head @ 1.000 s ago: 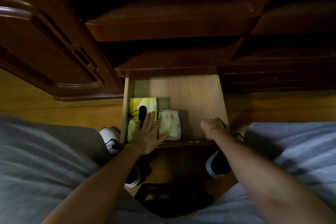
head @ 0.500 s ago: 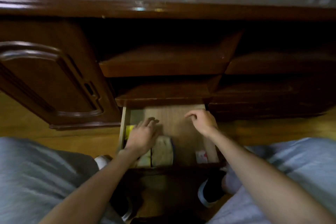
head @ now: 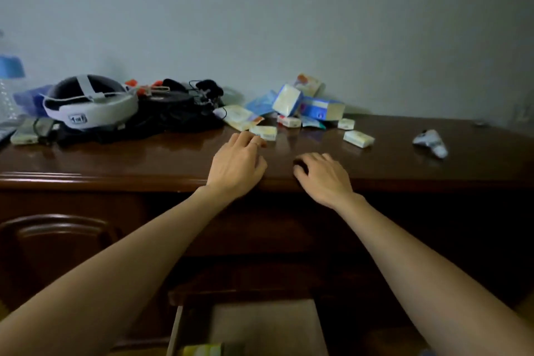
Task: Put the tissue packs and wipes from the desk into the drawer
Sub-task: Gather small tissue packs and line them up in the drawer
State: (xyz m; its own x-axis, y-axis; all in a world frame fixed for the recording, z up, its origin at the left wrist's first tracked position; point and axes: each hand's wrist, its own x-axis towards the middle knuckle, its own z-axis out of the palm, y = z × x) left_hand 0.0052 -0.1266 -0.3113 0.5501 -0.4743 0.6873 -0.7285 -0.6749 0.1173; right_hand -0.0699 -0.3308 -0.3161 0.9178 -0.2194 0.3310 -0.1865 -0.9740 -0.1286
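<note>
Both hands are empty over the near edge of the desk [head: 115, 159]: left hand [head: 238, 166] loosely open, fingertips just short of a small pack [head: 264, 132]; right hand [head: 325, 175] relaxed, fingers lightly curled on the wood. I judge this the reach for another load; the pile [head: 300, 104] lies far, by the wall, the drawer [head: 265, 326] open below, near me. Next I must pinch the small pack and carry it down.

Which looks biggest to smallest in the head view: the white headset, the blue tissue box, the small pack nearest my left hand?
1. white headset
2. blue tissue box
3. small tissue pack

The headset and the box sit at a similar depth, so this order is fairly safe.
</note>
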